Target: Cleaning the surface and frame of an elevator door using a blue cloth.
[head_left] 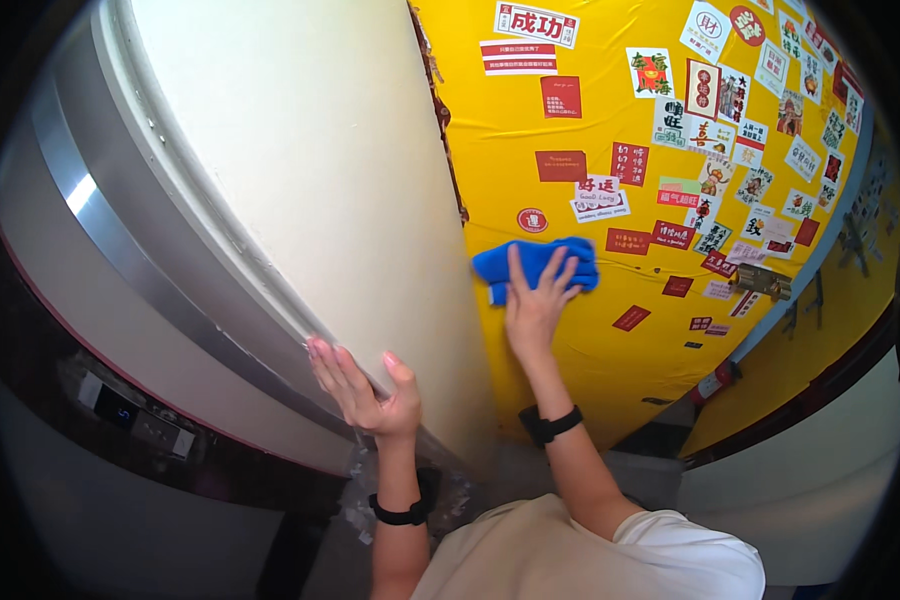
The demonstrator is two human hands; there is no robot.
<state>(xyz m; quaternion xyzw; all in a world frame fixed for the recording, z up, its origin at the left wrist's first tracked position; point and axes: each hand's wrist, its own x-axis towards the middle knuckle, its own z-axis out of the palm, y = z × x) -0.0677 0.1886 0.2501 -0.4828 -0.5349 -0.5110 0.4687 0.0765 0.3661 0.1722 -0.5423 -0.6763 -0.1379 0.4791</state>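
My right hand (536, 305) presses a blue cloth (536, 262) flat against a yellow wall surface (580, 350) covered with several red and white stickers. Its fingers are spread over the cloth's lower part. My left hand (362, 385) rests with fingers apart on the edge of a cream-white wall panel (310, 170), beside a silver metal strip (160, 290). It holds nothing. Both wrists wear black bands.
A dark panel with a small lit display (120, 405) sits at lower left. A brass-coloured door handle (760, 282) is mounted to the right of the cloth. A red object (715, 380) stands near the floor at the right.
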